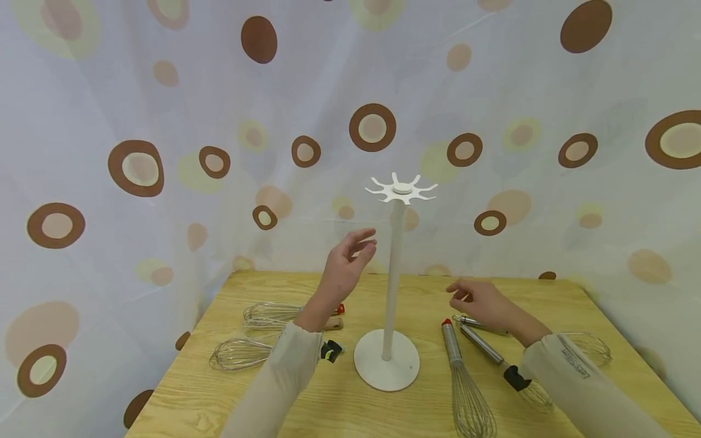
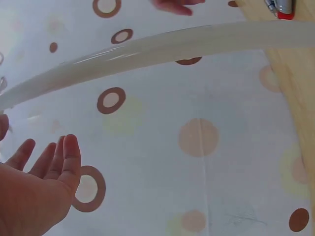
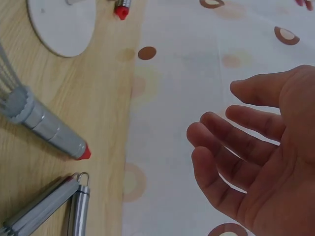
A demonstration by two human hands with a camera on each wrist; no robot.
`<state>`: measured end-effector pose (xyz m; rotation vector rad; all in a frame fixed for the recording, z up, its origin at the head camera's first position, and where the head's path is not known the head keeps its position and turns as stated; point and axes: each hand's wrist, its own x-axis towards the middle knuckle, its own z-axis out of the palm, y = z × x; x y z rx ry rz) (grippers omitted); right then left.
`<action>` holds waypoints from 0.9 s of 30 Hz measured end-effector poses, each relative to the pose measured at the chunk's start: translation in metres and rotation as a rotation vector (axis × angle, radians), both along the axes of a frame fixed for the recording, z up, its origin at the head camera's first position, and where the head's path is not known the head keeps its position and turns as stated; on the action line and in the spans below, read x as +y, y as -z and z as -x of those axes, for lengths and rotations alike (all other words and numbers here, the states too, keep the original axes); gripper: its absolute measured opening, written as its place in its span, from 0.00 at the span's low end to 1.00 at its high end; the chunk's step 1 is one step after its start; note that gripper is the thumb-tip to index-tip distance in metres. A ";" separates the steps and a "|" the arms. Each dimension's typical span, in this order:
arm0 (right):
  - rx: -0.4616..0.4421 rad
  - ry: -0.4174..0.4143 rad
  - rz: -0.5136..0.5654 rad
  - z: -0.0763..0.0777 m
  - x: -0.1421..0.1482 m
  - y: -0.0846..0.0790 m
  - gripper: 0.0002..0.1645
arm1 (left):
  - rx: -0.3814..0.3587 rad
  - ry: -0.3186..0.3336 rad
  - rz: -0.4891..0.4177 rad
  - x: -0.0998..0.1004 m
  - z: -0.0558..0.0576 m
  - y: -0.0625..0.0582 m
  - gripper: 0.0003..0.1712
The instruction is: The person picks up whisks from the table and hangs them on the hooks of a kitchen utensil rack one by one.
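Observation:
A white stand point(image 1: 392, 280) rises from a round base, with a ring of hooks at its top. Beside its pole on the left, my left hand point(image 1: 344, 261) is raised with relaxed fingers and holds nothing. In the left wrist view the pole point(image 2: 147, 51) crosses above that hand point(image 2: 42, 191). My right hand point(image 1: 484, 301) hovers over the right side of the table, its fingers loosely bent around nothing. Below it lie a red-tipped whisk point(image 1: 460, 371) and a steel-handled whisk point(image 1: 484, 345). In the right wrist view this hand point(image 3: 261, 157) is apart from the whisk handles.
Several whisks point(image 1: 241, 354) lie on the wooden table point(image 1: 350, 407) left of the stand, partly behind my left forearm. Another whisk's wires point(image 1: 591, 347) show beyond my right sleeve. A patterned curtain point(image 1: 328, 79) hangs behind the table.

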<state>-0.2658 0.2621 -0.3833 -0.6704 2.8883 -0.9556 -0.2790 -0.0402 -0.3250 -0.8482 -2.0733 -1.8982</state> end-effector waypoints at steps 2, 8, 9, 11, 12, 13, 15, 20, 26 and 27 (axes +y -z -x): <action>-0.028 -0.007 -0.015 -0.002 0.007 0.007 0.20 | 0.011 -0.014 -0.048 0.000 0.000 -0.013 0.21; -0.064 -0.041 -0.056 -0.002 0.026 0.026 0.24 | 0.090 -0.026 -0.173 0.005 0.002 -0.045 0.21; -0.070 -0.038 -0.066 -0.002 0.029 0.029 0.24 | 0.098 -0.028 -0.184 0.006 0.003 -0.049 0.21; -0.090 -0.026 -0.093 -0.002 0.034 0.035 0.24 | 0.110 -0.029 -0.199 0.008 0.005 -0.055 0.21; -0.104 -0.020 -0.108 -0.002 0.037 0.038 0.24 | 0.115 -0.032 -0.204 0.009 0.005 -0.057 0.21; -0.118 -0.021 -0.120 -0.002 0.039 0.040 0.25 | 0.121 -0.031 -0.211 0.010 0.006 -0.059 0.21; -0.148 -0.023 -0.138 -0.003 0.043 0.044 0.25 | 0.131 -0.029 -0.225 0.011 0.006 -0.062 0.21; -0.225 -0.005 -0.175 -0.005 0.051 0.053 0.26 | 0.155 -0.033 -0.224 0.012 0.009 -0.066 0.19; -0.258 -0.001 -0.211 -0.004 0.056 0.061 0.27 | 0.165 -0.009 -0.210 0.012 0.009 -0.070 0.18; -0.274 0.000 -0.207 -0.004 0.057 0.062 0.28 | 0.170 -0.003 -0.209 0.012 0.009 -0.072 0.18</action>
